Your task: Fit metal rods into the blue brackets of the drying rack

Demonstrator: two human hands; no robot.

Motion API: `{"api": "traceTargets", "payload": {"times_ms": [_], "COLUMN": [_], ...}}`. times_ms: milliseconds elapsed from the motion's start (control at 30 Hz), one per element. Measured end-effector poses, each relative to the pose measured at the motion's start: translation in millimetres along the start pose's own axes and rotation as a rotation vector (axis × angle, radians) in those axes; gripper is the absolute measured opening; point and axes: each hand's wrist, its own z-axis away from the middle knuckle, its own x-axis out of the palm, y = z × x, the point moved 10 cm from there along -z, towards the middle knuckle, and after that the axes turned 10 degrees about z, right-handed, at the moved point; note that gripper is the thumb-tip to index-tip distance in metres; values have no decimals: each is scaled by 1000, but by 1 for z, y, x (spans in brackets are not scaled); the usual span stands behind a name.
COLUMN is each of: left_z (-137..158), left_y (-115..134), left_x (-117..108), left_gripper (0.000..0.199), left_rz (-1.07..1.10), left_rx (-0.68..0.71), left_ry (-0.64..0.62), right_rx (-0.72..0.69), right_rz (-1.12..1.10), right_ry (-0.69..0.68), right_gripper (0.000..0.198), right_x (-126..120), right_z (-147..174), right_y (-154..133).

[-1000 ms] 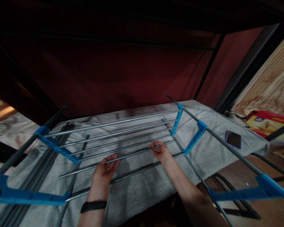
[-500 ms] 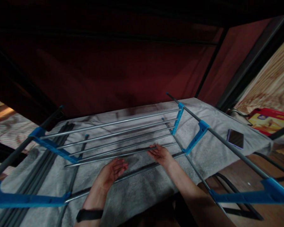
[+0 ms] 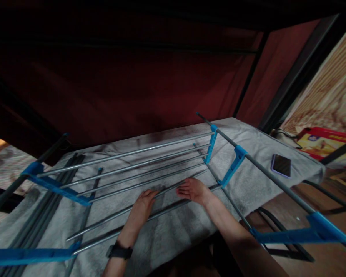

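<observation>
A loose grey metal tube (image 3: 99,223) lies slanted over the grey cloth, its left end nearer me than its right. My left hand (image 3: 144,204), with a dark band on the wrist, has its fingers curled around the tube near its middle. To its right, my right hand (image 3: 193,190) is open, fingers extended across the same tube; contact there is unclear. Around both hands stands a rack frame with blue plastic brackets (image 3: 57,184). Several parallel crossbars (image 3: 138,152) run between its far brackets. A nearer crossbar (image 3: 167,209) passes just in front of my hands.
A bundle of grey tubes (image 3: 43,209) lies at the left on the cloth (image 3: 242,192). A phone (image 3: 281,165) rests at the right, near a red and yellow box (image 3: 320,144). Beyond rises a dark red panel (image 3: 150,92). A side pole (image 3: 276,179) slants past the phone.
The loose tube's left end has swung toward me, away from the left bracket. My left hand has gone from open to curled around the tube. The whole view has shifted slightly.
</observation>
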Motion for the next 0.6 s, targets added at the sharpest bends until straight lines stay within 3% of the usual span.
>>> {"api": "traceTargets", "payload": {"times_ms": [67, 133, 200, 267, 367, 500, 600], "left_z": [-3, -5, -5, -4, -2, -7, -24], "left_y": [0, 2, 4, 5, 9, 24, 38], "left_x": [1, 2, 4, 6, 9, 15, 31], "left_gripper": [39, 39, 39, 37, 30, 22, 23], "left_rz": [-54, -100, -139, -176, -251, -323, -463], "left_rx": [6, 19, 33, 44, 77, 172, 304], "left_ry": [-21, -26, -22, -21, -44, -28, -47], "right_rx": [1, -94, -279, -463, -613, -714, -734], "right_rz": [190, 280, 277, 237, 145, 37, 6], "right_ry": [-120, -149, 46, 383, 734, 877, 747], "right_gripper": [26, 25, 17, 5, 19, 45, 56], "right_x": [10, 12, -8, -45, -92, -129, -132], "right_z": [9, 13, 10, 14, 26, 35, 25], "right_y": [-3, -16, -45, -75, -104, -125, -131]}}
